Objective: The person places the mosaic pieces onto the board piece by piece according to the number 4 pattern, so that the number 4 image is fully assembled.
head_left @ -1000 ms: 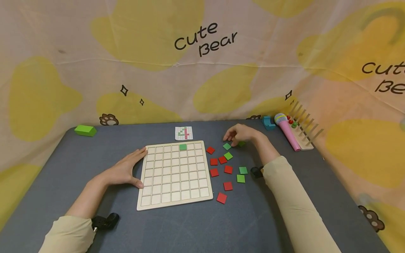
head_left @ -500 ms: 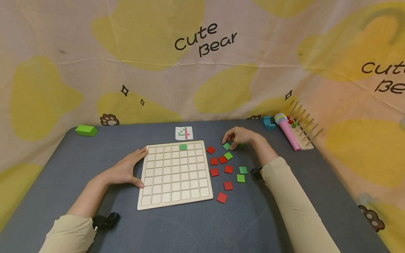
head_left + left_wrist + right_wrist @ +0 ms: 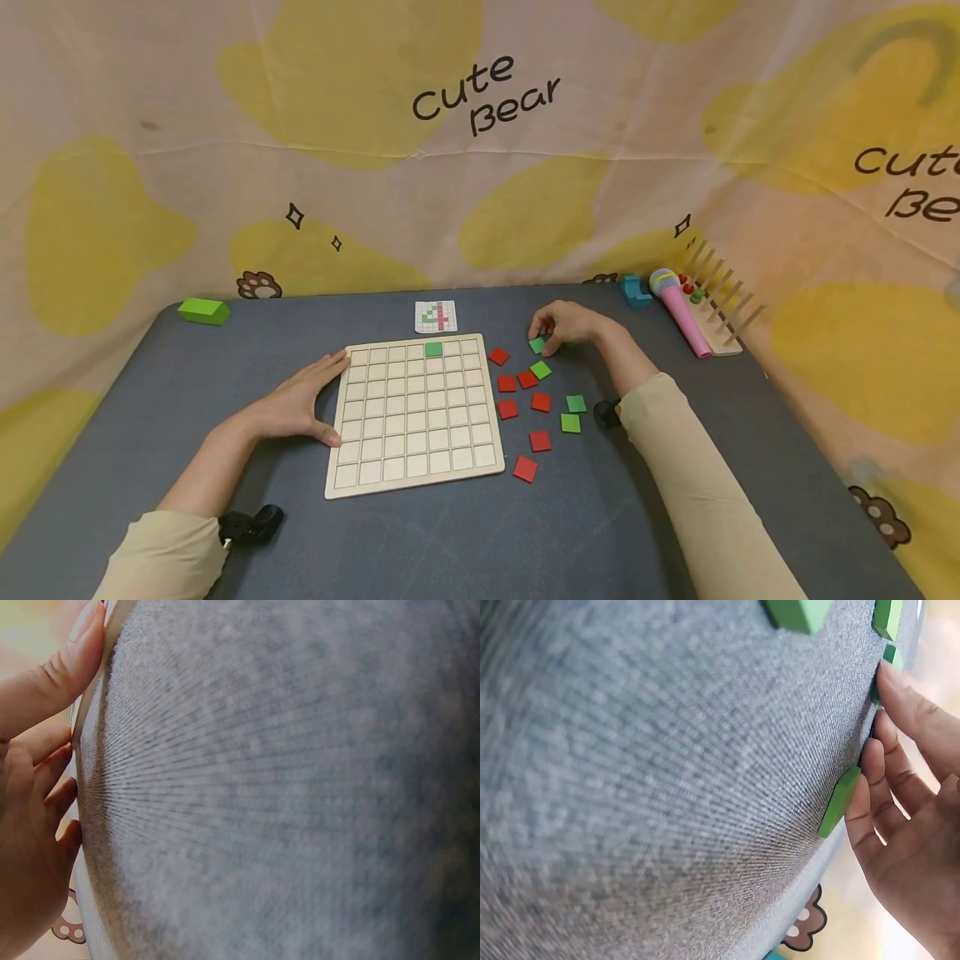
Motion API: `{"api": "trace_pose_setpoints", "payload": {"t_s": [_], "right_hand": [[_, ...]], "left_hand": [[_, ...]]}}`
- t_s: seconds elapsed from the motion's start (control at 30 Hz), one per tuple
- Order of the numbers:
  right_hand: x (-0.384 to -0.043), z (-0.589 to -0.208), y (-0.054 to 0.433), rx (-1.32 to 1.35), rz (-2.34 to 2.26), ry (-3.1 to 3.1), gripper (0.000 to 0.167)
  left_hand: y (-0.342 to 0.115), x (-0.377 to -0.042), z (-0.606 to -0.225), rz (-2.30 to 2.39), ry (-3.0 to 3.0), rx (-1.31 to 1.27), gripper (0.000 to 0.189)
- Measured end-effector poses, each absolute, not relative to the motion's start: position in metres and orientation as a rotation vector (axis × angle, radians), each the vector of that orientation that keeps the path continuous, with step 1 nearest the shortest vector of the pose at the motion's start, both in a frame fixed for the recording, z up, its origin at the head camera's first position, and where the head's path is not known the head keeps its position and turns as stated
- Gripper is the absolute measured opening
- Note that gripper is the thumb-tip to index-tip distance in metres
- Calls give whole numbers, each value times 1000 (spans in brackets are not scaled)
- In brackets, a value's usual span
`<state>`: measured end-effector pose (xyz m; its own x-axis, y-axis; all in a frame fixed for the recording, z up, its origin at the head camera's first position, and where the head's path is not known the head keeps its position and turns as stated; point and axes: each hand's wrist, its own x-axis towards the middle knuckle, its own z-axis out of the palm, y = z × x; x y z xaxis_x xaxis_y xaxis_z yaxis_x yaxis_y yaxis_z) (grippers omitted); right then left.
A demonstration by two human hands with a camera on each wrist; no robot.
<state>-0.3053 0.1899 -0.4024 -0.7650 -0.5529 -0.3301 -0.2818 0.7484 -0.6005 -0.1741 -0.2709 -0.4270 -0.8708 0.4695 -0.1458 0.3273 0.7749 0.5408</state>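
A pale wooden grid board [image 3: 417, 481] lies flat, with a green square tile [image 3: 433, 349] in its top row. Along its left edge my left hand [image 3: 288, 408] rests with fingers and thumb spread; the left wrist view shows the thumb [image 3: 56, 679] at the rim. To the right, my right hand [image 3: 573, 323] pinches a darker green tile [image 3: 537, 344] between thumb and fingers, low over the table. Another green tile [image 3: 840, 802] lies beside its rear fingers in the right wrist view. Loose red tiles [image 3: 541, 402] and green tiles [image 3: 571, 423] lie scattered nearby.
A printed pattern card [image 3: 436, 317] lies behind the board. At the far left is a green block [image 3: 204, 312]. A blue block [image 3: 636, 292], a pink toy microphone [image 3: 681, 312] and a wooden peg stand [image 3: 723, 337] sit at the back right, near the cloth wall.
My right hand has shifted slightly toward me, and its thumb and fingers have come together on the darker green tile. The left hand stays at the board's edge.
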Motion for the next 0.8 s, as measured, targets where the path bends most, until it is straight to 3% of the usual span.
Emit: {"api": "trace_pose_setpoints", "payload": {"t_s": [0.47,0.8], "right_hand": [[-304,-401,186,-578,-773,2568,12],[-301,-397,173,-565,-912,2626,15]], "left_hand": [[-271,-175,-426,735,2701,619,130],[-270,-174,-428,731,2709,628,130]]}}
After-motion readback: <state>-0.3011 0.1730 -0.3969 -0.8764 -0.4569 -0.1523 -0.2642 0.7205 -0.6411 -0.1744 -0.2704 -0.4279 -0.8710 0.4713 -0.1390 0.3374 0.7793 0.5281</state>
